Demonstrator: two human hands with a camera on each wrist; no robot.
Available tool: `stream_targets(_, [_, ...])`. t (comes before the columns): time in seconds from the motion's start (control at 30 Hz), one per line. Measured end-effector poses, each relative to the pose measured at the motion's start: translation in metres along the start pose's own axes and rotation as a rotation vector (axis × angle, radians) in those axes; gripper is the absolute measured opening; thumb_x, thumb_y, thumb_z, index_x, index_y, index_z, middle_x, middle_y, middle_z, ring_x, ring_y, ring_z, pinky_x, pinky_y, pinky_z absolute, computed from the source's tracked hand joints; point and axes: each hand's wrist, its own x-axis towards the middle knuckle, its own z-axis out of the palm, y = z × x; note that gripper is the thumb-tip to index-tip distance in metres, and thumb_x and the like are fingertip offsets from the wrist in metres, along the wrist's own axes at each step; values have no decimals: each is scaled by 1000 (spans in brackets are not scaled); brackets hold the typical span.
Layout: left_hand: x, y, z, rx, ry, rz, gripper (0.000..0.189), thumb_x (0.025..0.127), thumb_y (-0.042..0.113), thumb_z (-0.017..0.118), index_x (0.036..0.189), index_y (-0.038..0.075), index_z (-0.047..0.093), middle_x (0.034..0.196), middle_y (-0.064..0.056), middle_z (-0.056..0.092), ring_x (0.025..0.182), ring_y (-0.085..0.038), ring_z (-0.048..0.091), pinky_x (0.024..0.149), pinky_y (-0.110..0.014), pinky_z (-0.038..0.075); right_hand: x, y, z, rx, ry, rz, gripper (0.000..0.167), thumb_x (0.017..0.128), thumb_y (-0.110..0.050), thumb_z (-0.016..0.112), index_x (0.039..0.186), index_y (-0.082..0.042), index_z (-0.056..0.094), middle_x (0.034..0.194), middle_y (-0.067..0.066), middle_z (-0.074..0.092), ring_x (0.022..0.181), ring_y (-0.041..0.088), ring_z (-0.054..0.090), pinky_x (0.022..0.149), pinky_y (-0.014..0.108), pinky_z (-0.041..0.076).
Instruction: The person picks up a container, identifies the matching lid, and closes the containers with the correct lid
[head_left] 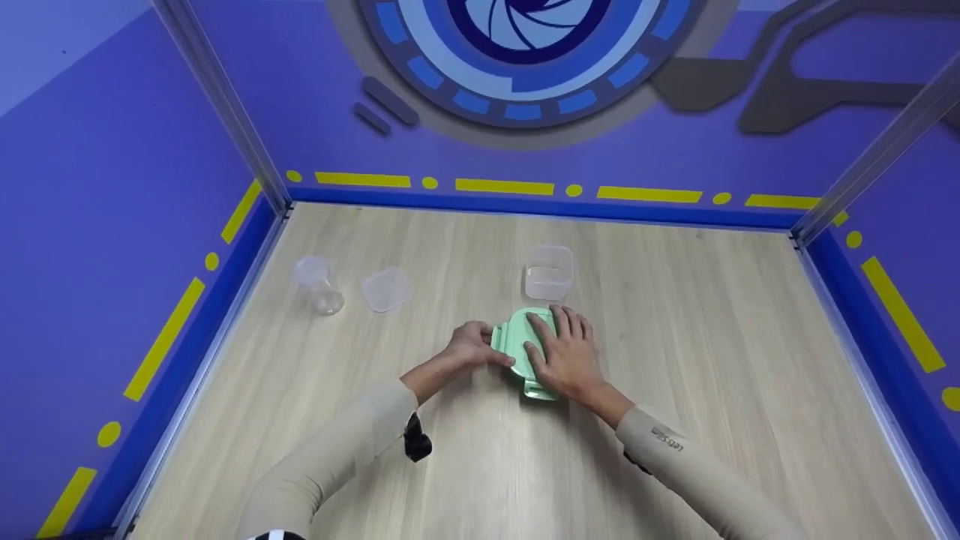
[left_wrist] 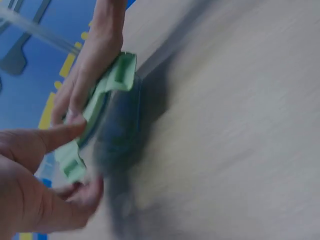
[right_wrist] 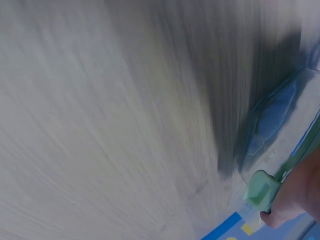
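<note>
A clear food container [left_wrist: 120, 125] stands on the table with a light green lid [head_left: 517, 341] on it. Latch flaps stick out from the lid's sides; one side flap [left_wrist: 74, 169] shows in the left wrist view, standing outward. My left hand [head_left: 471, 345] pinches the lid's left side, thumb on the edge above and fingers around the flap. Over the right part of the lid lies my right hand [head_left: 574, 360], its fingers spread and fairly straight, pressing on top. That hand hides the lid's right side.
Just behind the lidded container is a small translucent open box [head_left: 549, 274]. Farther left lie a flat translucent square lid [head_left: 387, 289] and a clear bottle or jar [head_left: 321, 286]. Blue printed walls [head_left: 495, 161] bound the wooden table [head_left: 450, 465] at the back and sides.
</note>
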Motion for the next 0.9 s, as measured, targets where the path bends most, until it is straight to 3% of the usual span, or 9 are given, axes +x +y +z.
stream_targets(0.1, [-3,13,2,245,82,31,22,83,20,82,82,6,64,72,2,57,65,-10,46,55,-21,36,1,1,1,7,0,4,53,104,-44,43,152,-20,48,154,26,40,146,45,33,120,66,22])
stream_targets(0.17, [-3,18,3,309,87,24,31,88,22,76,71,11,53,64,4,44,59,-12,41,51,-24,30,2,1,1,11,2,10,50,105,-40,41,152,-21,49,155,25,40,147,44,32,121,65,21])
stream_targets(0.23, [0,23,5,340,75,-6,37,90,24,74,69,15,45,63,5,40,58,-12,39,50,-25,30,1,0,2,27,17,20,47,106,-33,41,151,-22,50,156,24,41,148,43,32,122,63,21])
stream_targets(0.33, [5,28,5,314,52,-81,37,90,24,77,72,13,47,64,3,44,61,-14,44,53,-25,34,0,0,3,47,42,38,46,104,-24,40,149,-22,53,156,21,44,149,41,34,124,61,21])
stream_targets(0.5, [20,40,2,179,-14,-242,28,88,17,80,94,4,56,80,-2,49,75,-18,50,68,-28,45,3,0,2,51,83,74,47,101,-21,43,147,-23,55,156,18,47,149,39,36,119,68,25])
stream_targets(0.67, [31,42,3,180,-83,-302,38,92,13,76,121,-3,56,91,-5,49,87,-20,52,90,-36,53,1,-2,3,72,89,95,49,99,-21,46,146,-25,57,155,16,47,147,38,38,108,72,35])
stream_targets(0.77, [31,40,2,217,-108,-315,35,93,13,74,119,-2,56,89,-5,50,83,-20,53,91,-37,54,-1,-3,4,70,89,92,49,98,-21,47,146,-26,57,154,16,47,146,38,38,106,72,36])
stream_targets(0.9, [30,40,1,240,-119,-293,17,94,13,72,97,1,59,78,-3,52,73,-17,51,78,-34,50,-2,-5,5,59,104,81,50,97,-21,48,147,-26,56,154,15,47,146,37,38,105,72,36])
